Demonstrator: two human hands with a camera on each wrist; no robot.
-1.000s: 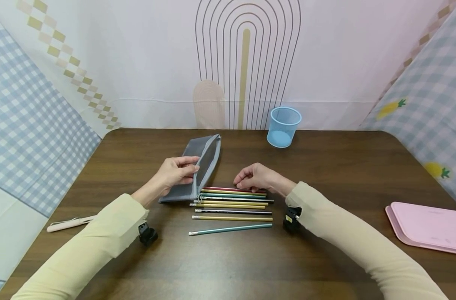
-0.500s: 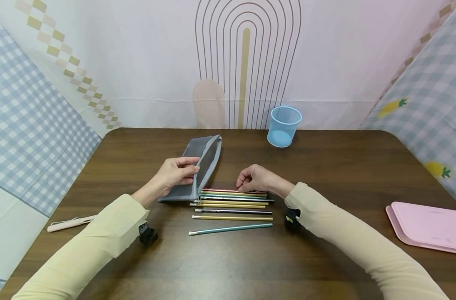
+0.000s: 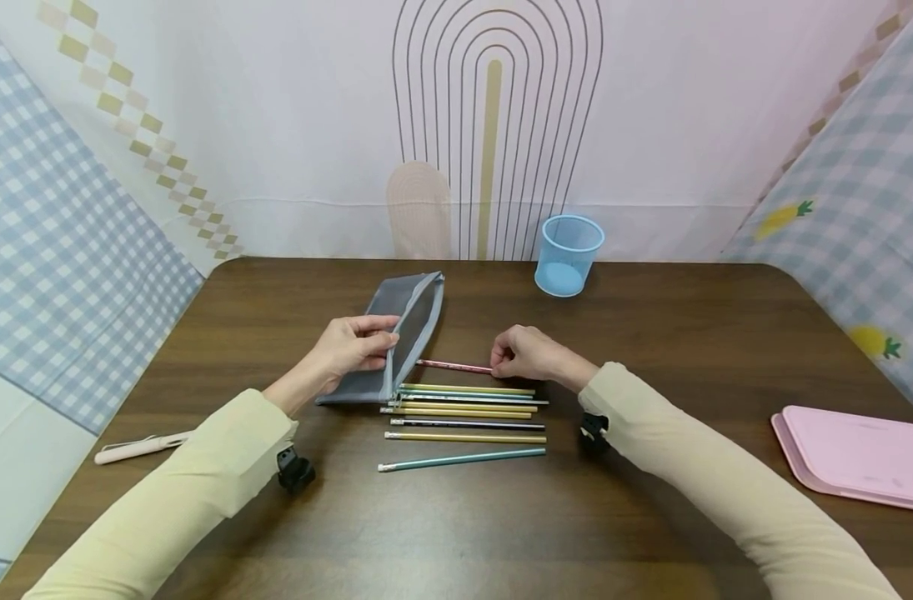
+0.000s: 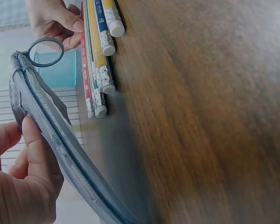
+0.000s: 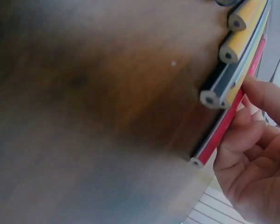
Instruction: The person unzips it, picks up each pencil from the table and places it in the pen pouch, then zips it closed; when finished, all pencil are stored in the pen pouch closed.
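Observation:
My left hand pinches the near side of a grey zip pencil pouch, whose mouth gapes to the right. Its zipper and pull ring show close up in the left wrist view. Between the fingertips of my right hand is a red pencil, its eraser end pointing left at the pouch mouth. Just nearer me, several pencils lie roughly side by side, erasers to the left, in yellow, teal and dark colours. A teal pencil lies nearest me, slightly slanted.
A blue mesh cup stands at the table's back edge. On the right lies a pink flat case. A white pen lies at the left, partly behind my left sleeve. A printed cloth hangs behind the table.
My right hand has drawn the red pencil away from the row, lifting it toward the pouch mouth and shifting slightly right. The left hand and pouch have stayed put.

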